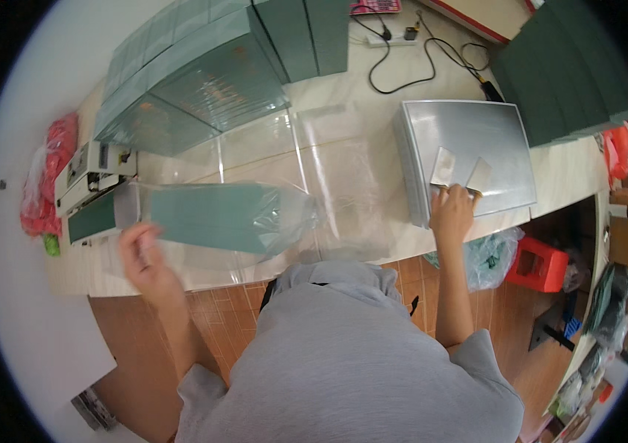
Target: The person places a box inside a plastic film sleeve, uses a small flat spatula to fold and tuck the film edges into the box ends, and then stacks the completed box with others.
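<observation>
My right hand is at the front edge of a silver metal box-shaped machine, its fingers curled at a handle there. Blurred, my left hand hovers at the left, just in front of a green flat box in clear plastic film on the table; I see nothing in it, but its fingers are unclear. Beyond that hand stands a white sealing machine, with a dark green piece and a grey metal part before it.
Wrapped green boxes are stacked at the back left, more green boxes at the back right. Black cables and a power strip lie between them. A red plastic stool and a plastic bag are below the table's right side.
</observation>
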A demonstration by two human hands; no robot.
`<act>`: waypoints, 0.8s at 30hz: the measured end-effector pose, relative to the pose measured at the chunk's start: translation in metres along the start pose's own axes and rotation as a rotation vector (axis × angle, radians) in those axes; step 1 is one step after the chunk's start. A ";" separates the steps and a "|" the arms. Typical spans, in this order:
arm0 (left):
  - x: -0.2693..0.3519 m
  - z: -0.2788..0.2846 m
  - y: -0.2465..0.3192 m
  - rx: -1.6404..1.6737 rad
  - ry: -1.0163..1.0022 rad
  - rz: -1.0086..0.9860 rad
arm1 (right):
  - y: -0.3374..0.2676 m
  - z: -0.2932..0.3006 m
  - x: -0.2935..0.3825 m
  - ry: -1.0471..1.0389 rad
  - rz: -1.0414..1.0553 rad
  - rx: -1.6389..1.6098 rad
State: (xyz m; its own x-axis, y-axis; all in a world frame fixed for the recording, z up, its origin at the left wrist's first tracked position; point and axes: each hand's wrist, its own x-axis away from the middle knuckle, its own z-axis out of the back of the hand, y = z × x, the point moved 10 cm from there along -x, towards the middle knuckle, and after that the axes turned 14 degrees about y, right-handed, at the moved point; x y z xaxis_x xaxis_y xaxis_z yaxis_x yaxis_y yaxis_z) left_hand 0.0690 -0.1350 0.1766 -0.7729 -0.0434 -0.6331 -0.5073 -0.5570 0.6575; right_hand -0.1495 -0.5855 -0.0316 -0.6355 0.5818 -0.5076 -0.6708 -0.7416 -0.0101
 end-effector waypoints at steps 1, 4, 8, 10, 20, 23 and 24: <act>0.006 -0.027 0.022 -0.040 -0.140 -0.024 | 0.013 -0.007 0.007 -0.010 -0.105 -0.021; 0.024 -0.080 0.057 -0.022 -0.387 0.080 | 0.019 -0.022 0.015 -0.042 -0.100 0.004; 0.040 -0.111 0.087 -0.348 -0.615 -0.084 | 0.030 -0.043 0.020 -0.002 -0.220 -0.076; 0.045 -0.114 0.090 -0.347 -0.662 -0.069 | 0.028 -0.040 0.018 0.006 -0.273 -0.167; 0.042 -0.099 0.070 -0.406 -0.608 -0.138 | -0.054 0.066 -0.013 -0.248 -0.141 -0.987; 0.044 -0.099 0.042 -0.357 -0.661 -0.061 | -0.086 0.110 -0.027 -0.266 0.074 -1.110; 0.045 -0.100 0.038 -0.332 -0.673 -0.043 | -0.095 0.123 -0.032 -0.258 0.149 -1.132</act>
State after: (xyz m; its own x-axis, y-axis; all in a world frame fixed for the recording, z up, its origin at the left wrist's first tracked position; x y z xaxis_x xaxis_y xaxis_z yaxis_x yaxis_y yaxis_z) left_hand 0.0531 -0.2412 0.1317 -0.8752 0.4409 -0.1990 -0.4829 -0.7725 0.4123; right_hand -0.1128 -0.4930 0.0921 -0.8253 0.4179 -0.3798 0.0579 -0.6065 -0.7930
